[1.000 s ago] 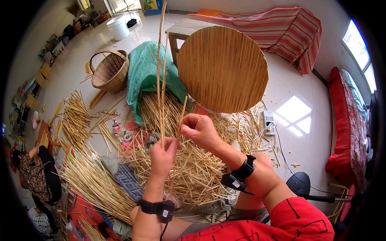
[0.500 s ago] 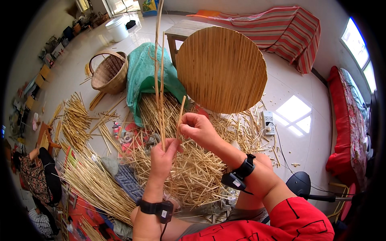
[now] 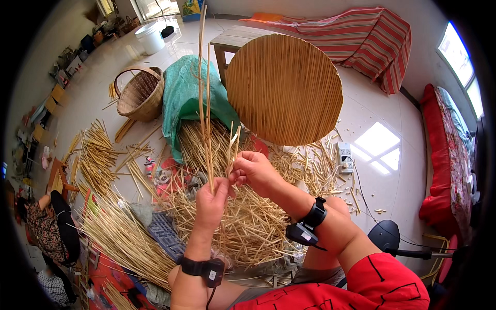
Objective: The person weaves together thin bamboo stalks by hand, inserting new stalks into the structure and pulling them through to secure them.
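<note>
My left hand [image 3: 212,199] is closed on long, pale straw stalks [image 3: 205,111] that stand upright past the green sack [image 3: 187,82]. Just right of it, my right hand [image 3: 250,170] pinches a shorter stalk [image 3: 235,137], whose top is split into strips. The fingertips of both hands are close together; whether they touch I cannot tell. Below them lies a heap of cut straw pieces [image 3: 253,227], and at lower left a long bundle of thin stalks [image 3: 124,232]. More stalks [image 3: 194,147] stick out of the sack's mouth.
A round slatted board [image 3: 284,90] leans by a wooden bench [image 3: 227,39]. Around are a basket [image 3: 135,103], white bucket [image 3: 150,39], power strip [image 3: 344,157], stalk pile [image 3: 95,155], striped cloth [image 3: 356,39] and red-covered furniture [image 3: 434,155]. A co-worker [image 3: 46,230] sits at the far left.
The short stalk at my right hand now shows a split top, with strips parted. My right hand has moved slightly down toward my left thumb. The long stalks lean a little further left.
</note>
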Demonstrator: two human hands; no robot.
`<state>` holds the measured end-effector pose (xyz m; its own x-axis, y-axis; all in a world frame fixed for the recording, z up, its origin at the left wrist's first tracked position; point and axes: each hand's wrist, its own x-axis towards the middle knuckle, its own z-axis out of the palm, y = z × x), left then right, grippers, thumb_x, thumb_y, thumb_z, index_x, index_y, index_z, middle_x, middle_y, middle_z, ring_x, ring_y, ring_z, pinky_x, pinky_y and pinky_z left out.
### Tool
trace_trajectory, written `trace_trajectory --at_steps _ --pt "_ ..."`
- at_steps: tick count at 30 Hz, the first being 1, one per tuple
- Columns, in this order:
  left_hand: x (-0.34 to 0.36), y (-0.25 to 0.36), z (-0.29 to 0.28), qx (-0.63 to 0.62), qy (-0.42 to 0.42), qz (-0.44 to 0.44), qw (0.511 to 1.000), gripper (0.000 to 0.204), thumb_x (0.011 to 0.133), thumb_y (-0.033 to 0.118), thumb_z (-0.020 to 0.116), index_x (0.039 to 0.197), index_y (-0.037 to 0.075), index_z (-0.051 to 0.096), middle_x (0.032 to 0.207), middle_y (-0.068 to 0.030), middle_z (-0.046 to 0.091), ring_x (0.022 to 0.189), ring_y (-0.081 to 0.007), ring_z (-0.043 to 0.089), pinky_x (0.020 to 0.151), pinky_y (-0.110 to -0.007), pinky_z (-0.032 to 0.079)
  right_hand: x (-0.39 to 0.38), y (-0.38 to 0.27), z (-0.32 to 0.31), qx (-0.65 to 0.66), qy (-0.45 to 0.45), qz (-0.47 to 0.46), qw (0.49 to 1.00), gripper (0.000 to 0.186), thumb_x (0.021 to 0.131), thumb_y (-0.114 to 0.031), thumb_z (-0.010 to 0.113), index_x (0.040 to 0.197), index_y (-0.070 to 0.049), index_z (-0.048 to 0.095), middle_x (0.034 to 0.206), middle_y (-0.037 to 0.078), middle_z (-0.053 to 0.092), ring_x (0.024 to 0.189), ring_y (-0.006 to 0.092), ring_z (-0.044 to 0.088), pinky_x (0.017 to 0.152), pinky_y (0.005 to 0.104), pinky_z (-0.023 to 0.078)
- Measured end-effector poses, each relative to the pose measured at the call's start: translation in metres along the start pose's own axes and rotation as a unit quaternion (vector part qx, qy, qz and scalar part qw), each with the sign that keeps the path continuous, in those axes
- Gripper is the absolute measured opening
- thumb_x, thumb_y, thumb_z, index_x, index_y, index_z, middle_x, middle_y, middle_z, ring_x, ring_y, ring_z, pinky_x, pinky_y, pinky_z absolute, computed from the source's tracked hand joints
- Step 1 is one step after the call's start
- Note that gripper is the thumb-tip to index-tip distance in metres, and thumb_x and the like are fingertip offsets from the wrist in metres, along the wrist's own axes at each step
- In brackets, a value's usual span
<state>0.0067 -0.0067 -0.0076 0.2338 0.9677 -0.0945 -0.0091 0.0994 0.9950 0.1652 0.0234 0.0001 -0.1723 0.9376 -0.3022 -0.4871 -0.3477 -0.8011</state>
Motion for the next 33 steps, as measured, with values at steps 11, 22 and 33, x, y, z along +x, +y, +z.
trace_trajectory --at_steps 11,22,33 --pt "0.005 -0.007 -0.002 0.012 0.096 0.026 0.995 0.018 0.096 0.019 0.053 0.092 0.003 0.061 0.069 0.0032 0.056 0.052 -0.0011 0.039 0.046 -0.017 0.029 0.002 0.009 -0.003 -0.173 -0.054 -0.098 0.978 0.010 0.076 -0.008 0.063 0.075 0.000 0.057 0.066 0.003 0.060 0.059 0.0078 0.055 0.052 0.0215 0.044" --pt "0.014 -0.004 -0.026 -0.034 0.205 0.001 0.978 0.014 0.092 0.015 0.059 0.092 0.001 0.063 0.076 -0.0021 0.063 0.067 -0.0061 0.053 0.063 -0.020 0.040 -0.012 0.016 -0.003 -0.599 -0.242 -0.131 0.752 0.012 0.069 -0.012 0.066 0.075 -0.001 0.064 0.069 0.016 0.062 0.068 0.0335 0.062 0.060 0.0409 0.049" --pt "0.006 -0.003 -0.012 -0.022 0.145 0.017 0.989 0.009 0.088 0.011 0.063 0.088 0.002 0.063 0.074 0.0001 0.063 0.053 -0.0011 0.042 0.048 -0.017 0.031 -0.001 0.010 0.000 -0.376 -0.083 -0.131 0.914 0.033 0.077 -0.025 0.072 0.096 0.001 0.065 0.085 0.011 0.067 0.077 0.0194 0.064 0.065 0.0311 0.051"
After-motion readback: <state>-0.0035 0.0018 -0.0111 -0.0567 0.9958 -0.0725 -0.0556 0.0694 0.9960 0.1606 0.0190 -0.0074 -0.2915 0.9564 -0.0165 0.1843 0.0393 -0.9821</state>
